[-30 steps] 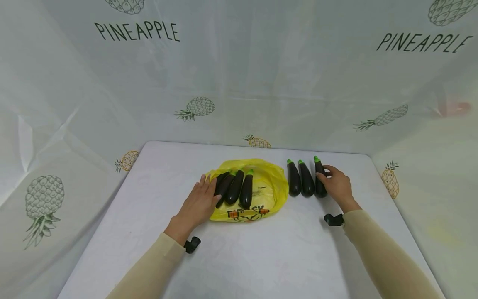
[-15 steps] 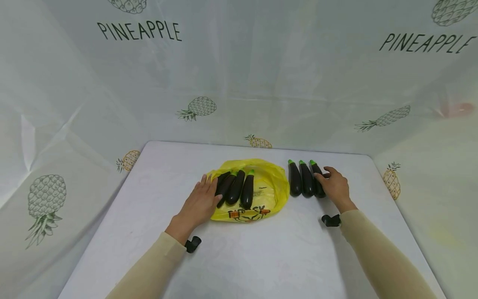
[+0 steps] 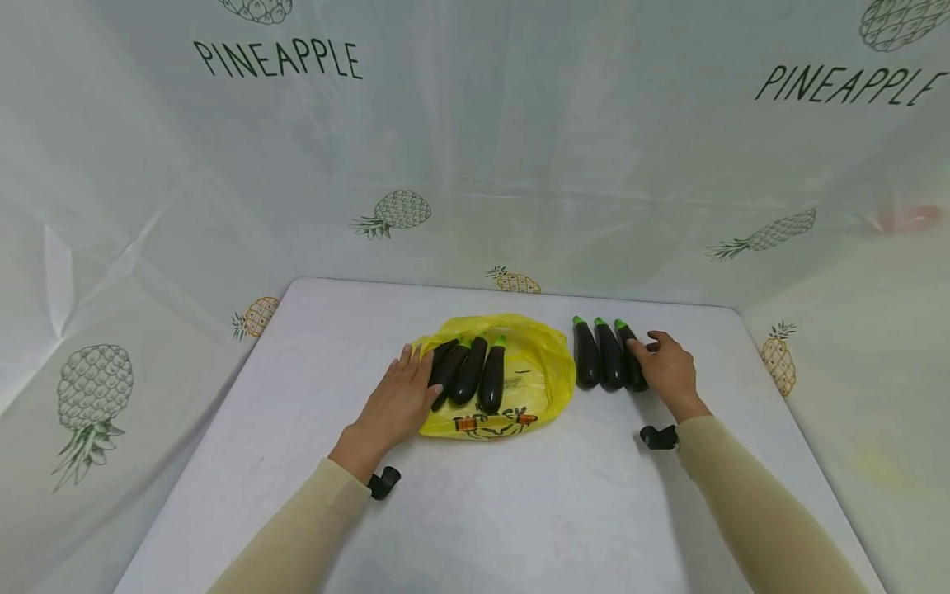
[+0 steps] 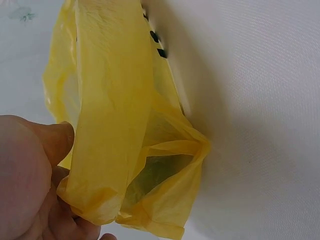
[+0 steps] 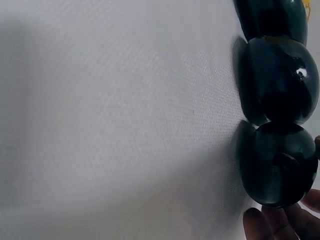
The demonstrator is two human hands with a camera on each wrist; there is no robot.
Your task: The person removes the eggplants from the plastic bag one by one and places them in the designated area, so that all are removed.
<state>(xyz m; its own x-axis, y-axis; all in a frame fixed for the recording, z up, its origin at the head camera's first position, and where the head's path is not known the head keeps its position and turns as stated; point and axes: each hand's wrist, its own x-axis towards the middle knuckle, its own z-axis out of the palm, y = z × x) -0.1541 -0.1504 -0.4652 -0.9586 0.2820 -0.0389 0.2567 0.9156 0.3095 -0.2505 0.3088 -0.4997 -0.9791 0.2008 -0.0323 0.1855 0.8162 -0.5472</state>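
Head view: the right hand (image 3: 671,376) grips the outermost eggplant (image 3: 633,371), now shifted against its neighbour (image 3: 610,359); the left hand (image 3: 395,403) pinches the yellow bag (image 3: 536,386).

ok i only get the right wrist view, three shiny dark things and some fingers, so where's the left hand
Observer: The left hand is at the left edge of the yellow bag.
Operator: anything in it
Observer: Yes, at least four bagged eggplants lie on its left side.
Operator: and which way do the three i see point
Observer: The three loose eggplants have their green stem ends toward the far edge of the table.
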